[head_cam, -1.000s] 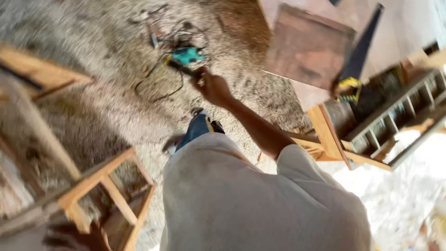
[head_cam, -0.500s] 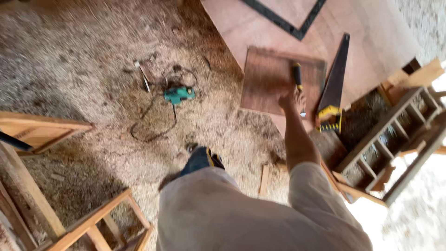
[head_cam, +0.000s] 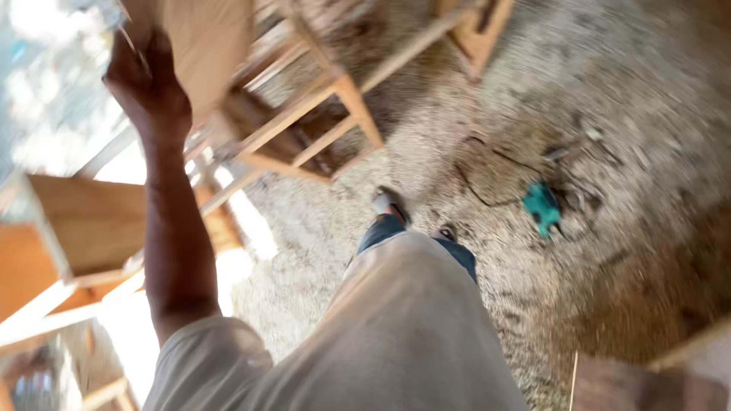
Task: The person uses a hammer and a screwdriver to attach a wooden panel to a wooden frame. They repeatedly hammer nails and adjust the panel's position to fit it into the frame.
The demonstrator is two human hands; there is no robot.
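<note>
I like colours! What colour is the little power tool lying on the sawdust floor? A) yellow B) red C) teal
C: the small power tool with its dark cord, lying on the sawdust floor, is teal.

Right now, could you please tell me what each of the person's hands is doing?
Left hand: raised near a wooden board; whether it grips anything cannot be told through the blur.
Right hand: not in view.

hand (head_cam: 148, 84): blurred, grip unclear | wooden board (head_cam: 205, 38): cut by top edge | other hand: unseen
</note>
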